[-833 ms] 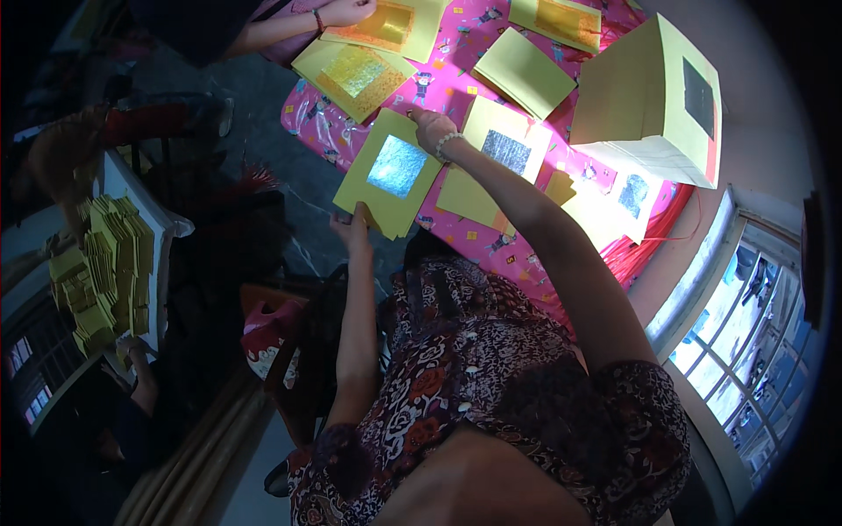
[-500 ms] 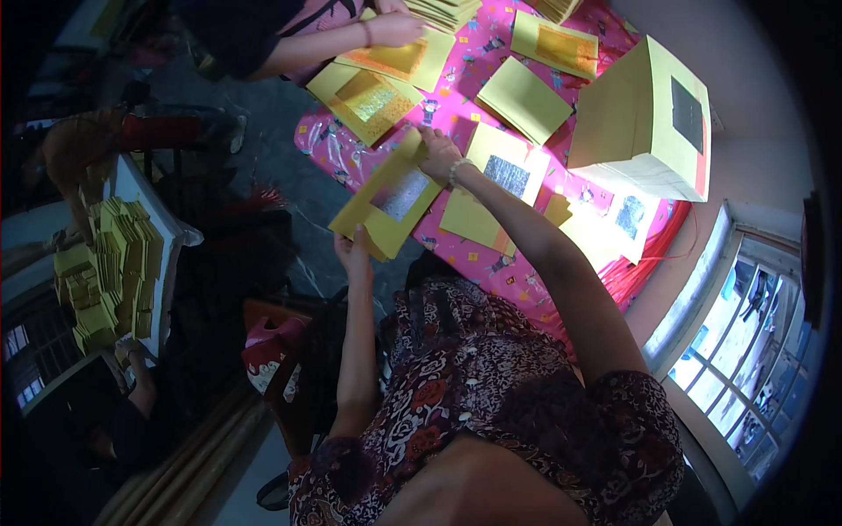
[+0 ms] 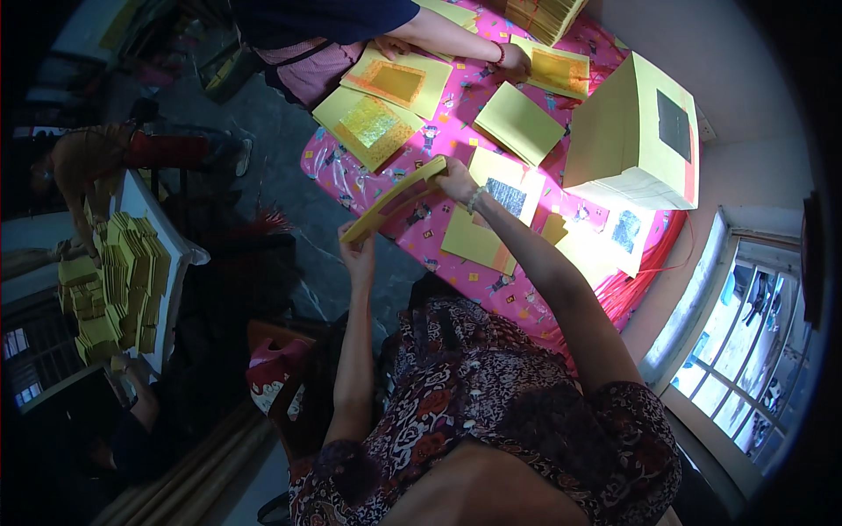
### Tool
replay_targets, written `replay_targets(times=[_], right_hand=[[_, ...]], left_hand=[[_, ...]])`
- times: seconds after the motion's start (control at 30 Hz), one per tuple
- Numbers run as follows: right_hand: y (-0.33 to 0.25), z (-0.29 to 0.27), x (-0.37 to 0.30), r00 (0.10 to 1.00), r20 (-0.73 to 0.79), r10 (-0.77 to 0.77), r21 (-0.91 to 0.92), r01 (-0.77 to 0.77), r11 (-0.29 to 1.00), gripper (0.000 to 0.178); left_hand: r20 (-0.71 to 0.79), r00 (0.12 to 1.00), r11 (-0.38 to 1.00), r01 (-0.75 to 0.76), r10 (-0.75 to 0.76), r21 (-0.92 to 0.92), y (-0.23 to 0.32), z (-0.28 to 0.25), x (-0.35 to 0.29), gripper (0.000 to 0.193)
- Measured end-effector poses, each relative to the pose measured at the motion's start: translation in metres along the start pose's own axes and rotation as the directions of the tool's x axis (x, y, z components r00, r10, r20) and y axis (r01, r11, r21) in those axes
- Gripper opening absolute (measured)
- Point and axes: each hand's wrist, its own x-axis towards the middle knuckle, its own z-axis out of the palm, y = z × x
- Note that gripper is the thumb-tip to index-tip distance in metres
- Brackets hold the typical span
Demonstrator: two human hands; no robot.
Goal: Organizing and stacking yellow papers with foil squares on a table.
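Observation:
Between both my hands, tilted almost edge-on above the near left edge of the table, is a bundle of yellow paper sheets (image 3: 386,204). My left hand (image 3: 357,252) is closed on its lower end, and my right hand (image 3: 458,183), with a bracelet at the wrist, pinches the upper end. Beside my right hand lie yellow sheets with a silver patch (image 3: 506,198). Farther off rests a small stack of plain yellow sheets (image 3: 519,123). Sheets with a shiny gold patch (image 3: 368,124) lie at the far left of the table.
A pink patterned cloth (image 3: 491,298) covers the table. A tall stack of yellow paper (image 3: 605,140) stands at the right, above red strings (image 3: 653,276). Across the table a co-worker's hand (image 3: 515,61) touches a gold-patched sheet. Another table (image 3: 175,289) at left holds folded yellow bundles.
The paper bundle has turned from showing its silver-patched face to nearly edge-on. My right hand has shifted slightly right and nearer. The co-worker's arm has reached right across the table.

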Motion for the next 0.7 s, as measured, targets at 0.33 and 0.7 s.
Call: replay_targets(times=[0.33, 0.7], right_hand=[[0.016, -0.014, 0.005, 0.982, -0.038, -0.185, -0.016, 0.184, 0.983, 0.034], [-0.074, -0.118, -0.120, 0.964, 0.177, -0.197, 0.012, 0.198, 0.980, 0.045]], left_hand=[[-0.113, 0.987, 0.994, 0.107, -0.110, -0.032, -0.004, 0.016, 0.020, 0.033], [0.345, 0.889, 0.951, 0.308, -0.300, 0.032, 0.094, 0.043, 0.010, 0.053]])
